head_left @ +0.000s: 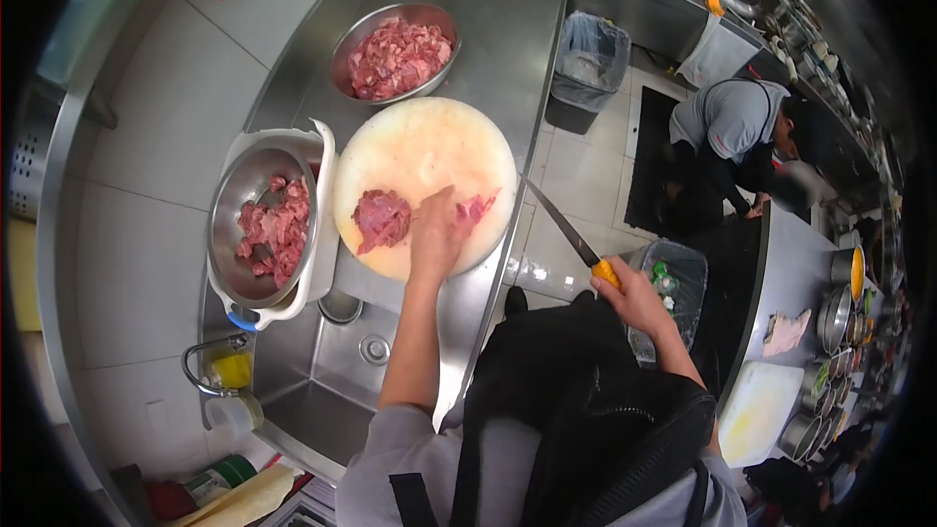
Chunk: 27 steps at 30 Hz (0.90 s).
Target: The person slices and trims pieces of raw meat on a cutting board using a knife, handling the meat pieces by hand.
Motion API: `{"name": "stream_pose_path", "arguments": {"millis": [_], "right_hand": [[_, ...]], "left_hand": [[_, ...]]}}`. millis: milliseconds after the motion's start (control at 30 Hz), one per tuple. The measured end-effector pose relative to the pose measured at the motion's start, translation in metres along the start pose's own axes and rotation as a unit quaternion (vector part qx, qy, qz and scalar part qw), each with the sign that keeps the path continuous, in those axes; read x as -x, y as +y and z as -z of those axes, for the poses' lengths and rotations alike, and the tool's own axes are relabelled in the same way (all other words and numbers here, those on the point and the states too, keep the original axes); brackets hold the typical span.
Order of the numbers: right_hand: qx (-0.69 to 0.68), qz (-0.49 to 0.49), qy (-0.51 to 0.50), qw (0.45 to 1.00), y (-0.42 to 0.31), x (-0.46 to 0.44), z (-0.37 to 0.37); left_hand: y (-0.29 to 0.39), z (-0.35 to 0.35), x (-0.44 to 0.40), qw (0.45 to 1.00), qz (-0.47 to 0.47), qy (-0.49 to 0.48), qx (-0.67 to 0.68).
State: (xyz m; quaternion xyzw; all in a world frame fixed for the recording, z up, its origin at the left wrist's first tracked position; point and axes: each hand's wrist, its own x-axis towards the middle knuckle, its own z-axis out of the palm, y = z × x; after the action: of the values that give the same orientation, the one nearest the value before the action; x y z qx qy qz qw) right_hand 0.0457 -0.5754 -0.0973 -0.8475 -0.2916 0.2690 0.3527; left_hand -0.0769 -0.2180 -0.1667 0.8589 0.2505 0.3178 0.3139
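Observation:
My right hand (632, 295) is wrapped round the yellow handle of a long knife (566, 224), whose blade points up and left beside the round cutting board (429, 141). On the board, my left hand (439, 232) lies between a lump of raw meat (382, 220) on its left and a small thin piece of meat (475, 207) at its right, near the fingers. Those fingers are partly spread; no held thing shows. A steel bowl (344, 88) heaped with cut meat stands above the board. Another steel bowl (229, 205), holding fewer pieces, rests on a white container at left.
A sink (337, 385) with a faucet (200, 385) lies below the board. Bins with liners (591, 54) stand on the floor at right. A co-worker (732, 122) bends at a counter. A white board (759, 410) and several pans sit on the right counter.

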Motion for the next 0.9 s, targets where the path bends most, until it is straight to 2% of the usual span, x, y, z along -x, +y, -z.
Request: {"name": "stream_pose_path", "arguments": {"millis": [67,100,167,200,233,300,367,433,500,567,633,667,700,767,800,833,867,900], "right_hand": [[0.006,0.004,0.0,1.0,0.003,0.0,-0.002],[0.01,0.001,0.001,1.0,0.004,0.0,-0.003],[0.015,0.011,0.005,1.0,0.001,-0.001,-0.003],[0.01,0.002,0.01,1.0,-0.003,-0.002,-0.001],[0.005,-0.006,0.016,1.0,-0.006,-0.004,0.001],[-0.003,-0.004,0.033,0.999,-0.01,-0.006,0.005],[-0.013,-0.036,0.038,0.999,-0.014,-0.005,0.009],[-0.002,-0.027,0.052,0.998,-0.011,-0.004,0.008],[0.011,-0.025,0.075,0.997,-0.008,-0.004,0.007],[0.022,-0.028,0.071,0.997,-0.005,-0.002,0.004],[0.014,-0.044,0.085,0.995,0.005,-0.004,-0.001],[0.005,-0.027,0.072,0.997,0.008,-0.006,-0.006],[-0.004,-0.017,0.065,0.998,0.012,-0.005,-0.008],[0.013,-0.01,0.047,0.999,0.013,-0.006,-0.007],[0.008,-0.02,0.037,0.999,0.015,-0.007,-0.008],[-0.001,-0.029,0.026,0.999,0.016,-0.006,-0.009],[-0.002,-0.018,0.042,0.999,0.014,-0.004,-0.009],[0.0,-0.001,0.05,0.999,0.015,-0.003,-0.008]], "left_hand": [[0.007,-0.005,-0.018,0.985,-0.108,-0.136,-0.011],[0.006,-0.006,-0.029,0.985,-0.114,-0.129,-0.013],[-0.006,-0.014,-0.048,0.961,-0.058,-0.269,0.024],[-0.012,-0.02,-0.059,0.953,-0.002,-0.299,0.039],[-0.009,-0.017,-0.078,0.956,-0.01,-0.292,0.035],[-0.004,-0.011,-0.119,0.949,0.083,-0.25,0.172],[-0.008,-0.003,-0.178,0.926,0.112,-0.185,0.311],[-0.012,0.015,-0.242,0.978,0.003,-0.111,0.176],[-0.015,0.023,-0.295,0.996,-0.07,0.011,0.057],[-0.04,0.025,-0.348,0.999,-0.026,0.023,-0.016],[-0.062,0.021,-0.379,0.991,-0.068,0.101,-0.057],[-0.048,0.039,-0.378,0.997,-0.034,0.047,-0.057],[-0.035,0.05,-0.374,0.998,-0.029,0.043,-0.033],[-0.029,0.072,-0.358,0.998,-0.06,0.009,0.015],[-0.021,0.089,-0.344,0.997,-0.073,-0.005,-0.038],[-0.05,0.101,-0.338,0.992,-0.105,0.01,-0.072],[-0.062,0.118,-0.324,0.999,-0.05,-0.013,0.006],[-0.138,0.134,-0.331,0.998,-0.046,-0.03,0.034]]}}
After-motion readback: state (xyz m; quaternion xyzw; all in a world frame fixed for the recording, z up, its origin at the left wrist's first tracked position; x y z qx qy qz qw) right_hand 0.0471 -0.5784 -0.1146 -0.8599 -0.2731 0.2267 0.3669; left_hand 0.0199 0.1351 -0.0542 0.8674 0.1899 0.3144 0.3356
